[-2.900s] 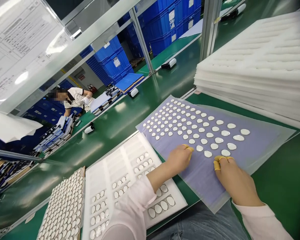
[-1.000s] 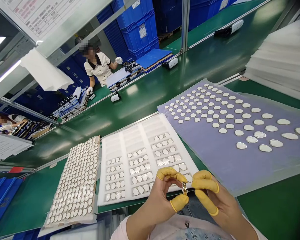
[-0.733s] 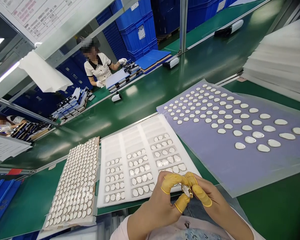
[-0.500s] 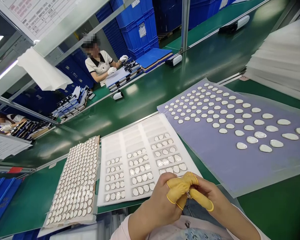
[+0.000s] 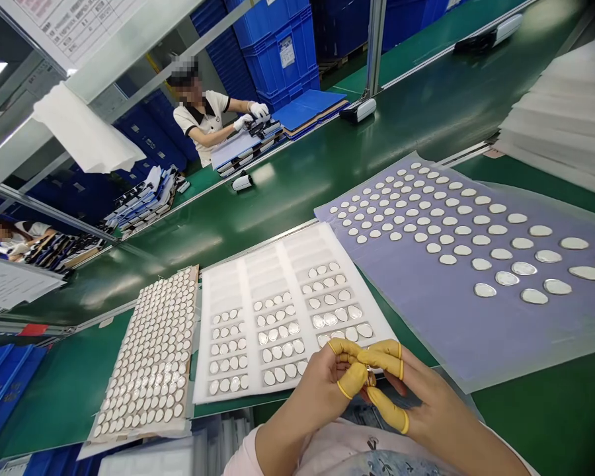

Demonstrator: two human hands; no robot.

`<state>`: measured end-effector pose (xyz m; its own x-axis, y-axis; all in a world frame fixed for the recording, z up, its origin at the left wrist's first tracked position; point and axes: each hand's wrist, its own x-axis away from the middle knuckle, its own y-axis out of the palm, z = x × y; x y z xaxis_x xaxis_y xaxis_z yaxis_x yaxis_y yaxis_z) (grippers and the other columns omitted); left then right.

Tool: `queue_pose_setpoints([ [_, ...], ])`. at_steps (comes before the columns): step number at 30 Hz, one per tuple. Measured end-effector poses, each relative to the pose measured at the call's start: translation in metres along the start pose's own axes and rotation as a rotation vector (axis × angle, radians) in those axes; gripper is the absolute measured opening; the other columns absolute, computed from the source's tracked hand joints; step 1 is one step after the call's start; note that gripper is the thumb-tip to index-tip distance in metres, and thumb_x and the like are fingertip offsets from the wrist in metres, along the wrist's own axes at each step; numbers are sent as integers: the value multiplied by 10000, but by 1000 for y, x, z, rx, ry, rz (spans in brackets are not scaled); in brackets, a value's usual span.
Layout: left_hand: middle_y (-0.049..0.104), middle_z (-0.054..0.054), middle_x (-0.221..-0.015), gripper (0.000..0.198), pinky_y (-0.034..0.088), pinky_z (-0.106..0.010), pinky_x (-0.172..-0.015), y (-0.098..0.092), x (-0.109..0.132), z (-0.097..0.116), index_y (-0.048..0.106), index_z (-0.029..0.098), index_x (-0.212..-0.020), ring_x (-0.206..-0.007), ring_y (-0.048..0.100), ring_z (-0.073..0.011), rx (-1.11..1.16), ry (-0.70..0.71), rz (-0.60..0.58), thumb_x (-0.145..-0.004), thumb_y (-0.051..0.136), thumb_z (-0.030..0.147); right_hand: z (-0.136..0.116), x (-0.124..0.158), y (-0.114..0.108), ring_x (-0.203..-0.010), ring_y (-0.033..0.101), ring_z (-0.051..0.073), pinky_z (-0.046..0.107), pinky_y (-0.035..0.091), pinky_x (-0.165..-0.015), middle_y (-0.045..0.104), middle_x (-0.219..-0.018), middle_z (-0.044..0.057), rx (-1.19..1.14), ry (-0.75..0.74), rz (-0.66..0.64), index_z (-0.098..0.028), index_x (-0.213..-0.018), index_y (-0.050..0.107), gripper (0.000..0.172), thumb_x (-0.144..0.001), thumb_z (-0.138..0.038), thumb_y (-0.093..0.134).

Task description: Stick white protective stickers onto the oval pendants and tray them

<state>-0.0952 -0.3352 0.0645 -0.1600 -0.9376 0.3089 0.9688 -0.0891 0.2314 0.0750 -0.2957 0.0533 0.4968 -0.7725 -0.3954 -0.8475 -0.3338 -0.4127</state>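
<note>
My left hand [image 5: 334,377] and my right hand [image 5: 401,380] meet above the table's front edge, with yellow finger cots on thumbs and fingers. Both are closed around a small shiny piece with a gold-looking edge [image 5: 370,377], mostly hidden by the fingertips. Just beyond them lies a white foam tray [image 5: 297,291], its slots partly filled with rows of white oval pieces with shiny rims. To the right, a purple sheet [image 5: 426,311] carries many more white ovals [image 5: 500,253], spaced apart. On the left a board [image 5: 193,330] is densely covered with similar ovals.
Beyond the table runs a green conveyor [image 5: 277,198] with black-and-white items on it. A co-worker in white gloves [image 5: 205,125] works across it. Stacked white foam sheets [image 5: 565,119] stand at the right. A blue bin [image 5: 4,383] is at the left.
My fingers have shifted around the small piece, the hands opening slightly apart so more of it shows. The co-worker's hands have moved to the black items. The view has shifted a little.
</note>
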Motion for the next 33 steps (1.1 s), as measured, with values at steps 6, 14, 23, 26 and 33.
queue_pose_setpoints([
  [6,587,-51,-976,454,487,-281,-806,-6,5,2,567,171,-1039,-879,578,-133,65,-6,13,-794,784,486,11,4,0,-598,601,131,246,551,-530,688,-982,65,44,-141,19,-299,-1269,633,405,-904,-122,613],
  [14,667,-69,-1037,545,536,-330,-833,-8,5,-3,562,202,-1121,-896,666,-171,340,100,1,-709,879,364,17,16,-3,-700,671,168,250,614,-632,699,-899,39,-257,20,125,-337,-1177,678,343,-874,-178,698],
  [23,692,-58,-1012,652,555,-344,-812,-6,6,-17,581,211,-1101,-867,686,-191,450,79,10,-581,943,367,18,23,5,-781,735,212,268,636,-677,754,-901,65,-623,232,198,-296,-1031,758,206,-829,-322,782],
  [26,688,-56,-1023,665,558,-352,-823,-7,6,-18,578,219,-1109,-877,692,-197,461,64,1,-576,943,375,21,24,7,-783,751,230,272,639,-654,772,-923,78,-662,275,223,-285,-1024,770,234,-798,-332,810],
  [33,688,-45,-1028,642,562,-295,-795,-6,3,-22,576,226,-1120,-886,701,-175,484,90,-19,-598,930,348,20,24,9,-678,745,194,272,647,-633,767,-884,55,-713,273,279,-326,-1018,777,242,-783,-310,829],
])
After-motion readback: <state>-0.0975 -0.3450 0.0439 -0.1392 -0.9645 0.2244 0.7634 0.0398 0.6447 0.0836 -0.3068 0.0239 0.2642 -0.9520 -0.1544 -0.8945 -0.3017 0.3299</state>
